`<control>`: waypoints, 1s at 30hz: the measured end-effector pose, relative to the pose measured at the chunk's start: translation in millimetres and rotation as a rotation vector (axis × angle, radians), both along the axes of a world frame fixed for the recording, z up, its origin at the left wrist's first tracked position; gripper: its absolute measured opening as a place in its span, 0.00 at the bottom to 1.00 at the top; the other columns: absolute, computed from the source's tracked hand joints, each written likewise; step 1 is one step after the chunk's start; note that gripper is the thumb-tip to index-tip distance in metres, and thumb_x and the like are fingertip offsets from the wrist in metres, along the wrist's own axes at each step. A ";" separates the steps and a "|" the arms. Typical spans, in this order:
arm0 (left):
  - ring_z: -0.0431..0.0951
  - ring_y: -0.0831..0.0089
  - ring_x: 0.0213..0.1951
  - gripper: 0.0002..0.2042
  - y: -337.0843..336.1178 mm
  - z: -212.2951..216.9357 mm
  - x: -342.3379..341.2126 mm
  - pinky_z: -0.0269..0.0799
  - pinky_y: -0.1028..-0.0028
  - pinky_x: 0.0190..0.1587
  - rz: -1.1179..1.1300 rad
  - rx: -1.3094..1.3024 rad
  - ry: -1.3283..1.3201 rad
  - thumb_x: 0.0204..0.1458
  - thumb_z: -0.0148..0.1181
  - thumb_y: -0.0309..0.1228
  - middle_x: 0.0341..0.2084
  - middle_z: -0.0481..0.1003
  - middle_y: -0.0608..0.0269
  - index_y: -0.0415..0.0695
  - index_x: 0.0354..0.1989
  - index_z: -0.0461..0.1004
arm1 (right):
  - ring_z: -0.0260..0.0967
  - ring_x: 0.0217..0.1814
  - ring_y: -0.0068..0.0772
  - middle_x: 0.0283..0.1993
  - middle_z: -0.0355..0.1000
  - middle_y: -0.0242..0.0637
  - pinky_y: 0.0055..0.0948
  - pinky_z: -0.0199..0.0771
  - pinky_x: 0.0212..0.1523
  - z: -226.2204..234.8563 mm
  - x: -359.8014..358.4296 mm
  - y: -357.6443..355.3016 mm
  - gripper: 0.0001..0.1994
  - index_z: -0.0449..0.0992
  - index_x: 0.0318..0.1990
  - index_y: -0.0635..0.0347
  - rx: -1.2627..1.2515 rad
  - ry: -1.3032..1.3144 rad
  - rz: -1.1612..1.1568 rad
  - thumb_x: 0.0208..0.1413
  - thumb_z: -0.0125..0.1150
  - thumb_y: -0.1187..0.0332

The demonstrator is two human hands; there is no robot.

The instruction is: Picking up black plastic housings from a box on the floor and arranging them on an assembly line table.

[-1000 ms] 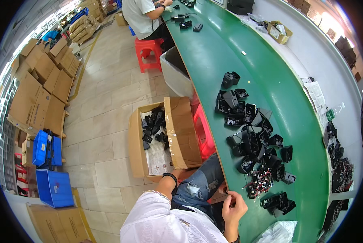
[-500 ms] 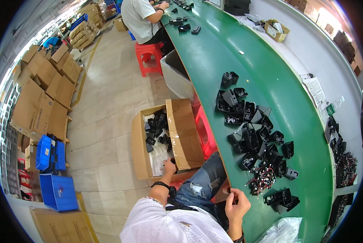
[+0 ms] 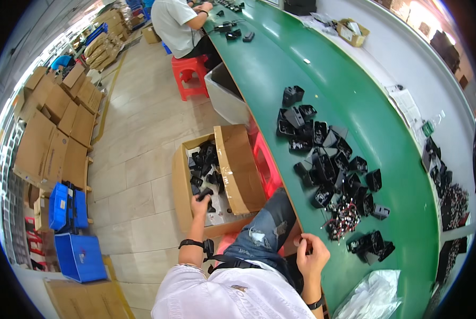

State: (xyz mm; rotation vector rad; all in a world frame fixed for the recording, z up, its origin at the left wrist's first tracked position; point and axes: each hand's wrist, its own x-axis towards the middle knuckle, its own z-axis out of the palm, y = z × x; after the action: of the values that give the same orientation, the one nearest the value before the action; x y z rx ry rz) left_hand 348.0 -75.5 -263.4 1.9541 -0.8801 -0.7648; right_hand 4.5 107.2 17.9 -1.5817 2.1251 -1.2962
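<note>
My left hand reaches into an open cardboard box on the floor. Its fingers are closed on a black plastic part. More black plastic parts lie heaped deeper in that box. My right hand is at the near edge of the green table, thumb and fingers curled together. Whatever may be between those fingertips is too small to make out. Beside it on the table lie a bundle of thin wires with small connectors and a pile of black plastic housings.
A clear plastic bag lies at the table's near end. Red stools and a lined bin stand along its left side. A co-worker sits farther up. Blue crates and stacked cartons line the left.
My left hand has moved farther into the box and now grips a black part. The small dark thing seen at my right fingertips no longer shows. The whole view has shifted slightly.
</note>
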 end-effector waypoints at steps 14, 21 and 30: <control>0.72 0.77 0.37 0.21 -99.3 321.4 -163.9 0.71 0.76 0.41 -0.772 -0.590 0.443 0.45 0.66 0.27 0.38 0.72 0.64 0.39 0.48 0.67 | 0.67 0.20 0.29 0.21 0.69 0.31 0.27 0.67 0.22 3.6 -2.6 -3.5 0.06 0.76 0.32 0.56 -0.048 0.047 -0.022 0.43 0.60 0.76; 0.73 0.68 0.40 0.25 -94.8 380.4 -293.7 0.71 0.72 0.45 -1.399 -0.637 0.041 0.35 0.72 0.38 0.40 0.69 0.58 0.43 0.44 0.73 | 0.68 0.21 0.31 0.22 0.70 0.32 0.29 0.68 0.23 3.0 -0.5 2.1 0.07 0.76 0.32 0.57 -0.087 0.034 -0.024 0.43 0.60 0.76; 0.72 0.57 0.47 0.28 -94.6 368.4 -350.9 0.68 0.65 0.52 -1.720 -0.519 -0.435 0.36 0.68 0.47 0.45 0.69 0.53 0.48 0.47 0.73 | 0.69 0.22 0.33 0.22 0.70 0.33 0.29 0.69 0.23 0.4 -1.2 3.1 0.06 0.75 0.31 0.58 -0.094 0.050 -0.020 0.43 0.58 0.76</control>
State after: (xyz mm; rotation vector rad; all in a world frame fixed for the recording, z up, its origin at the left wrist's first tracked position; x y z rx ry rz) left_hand -2.9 -170.1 105.0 0.4992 -2.7164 -0.7827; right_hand 3.3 110.3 18.3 -1.6498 2.1443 -1.3967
